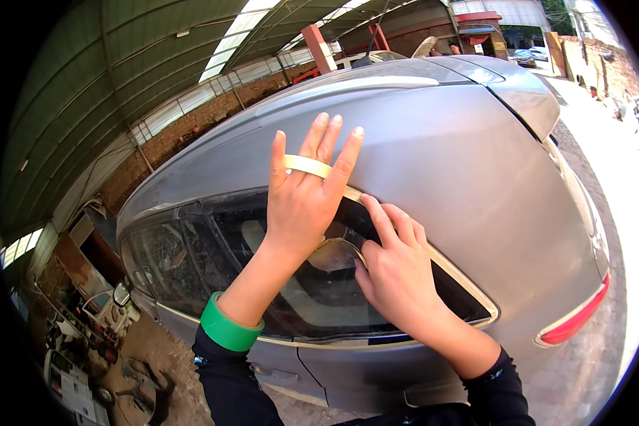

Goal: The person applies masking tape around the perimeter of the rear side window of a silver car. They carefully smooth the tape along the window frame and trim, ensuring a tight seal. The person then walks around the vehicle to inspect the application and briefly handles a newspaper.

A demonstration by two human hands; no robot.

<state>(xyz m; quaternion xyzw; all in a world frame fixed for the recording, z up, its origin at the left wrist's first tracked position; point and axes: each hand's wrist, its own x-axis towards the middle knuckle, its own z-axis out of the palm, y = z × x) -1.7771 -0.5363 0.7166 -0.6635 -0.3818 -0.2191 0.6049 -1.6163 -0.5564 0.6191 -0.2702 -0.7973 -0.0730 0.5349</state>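
Note:
My left hand (301, 213) is raised in front of the car's side glass, fingers spread, with a narrow roll of pale yellow masking tape (309, 165) threaded over its middle fingers. A wide green tape roll (231, 326) rings my left wrist like a bracelet. Against the upper edge of the rear side window (319, 298), the fingertips of my right hand (396, 266) touch the masking tape border (464, 283). A loose curved strip of tape (342, 241) runs to my right thumb, which partly hides its end. Tape also lines the window's rear corner and lower edge.
The dull grey car body (436, 154) fills the middle, with a red tail light (575, 314) at right. Car parts (144, 388) and a loose door (112, 311) lie on the ground at left. A brick wall (591, 58) borders the sunlit yard.

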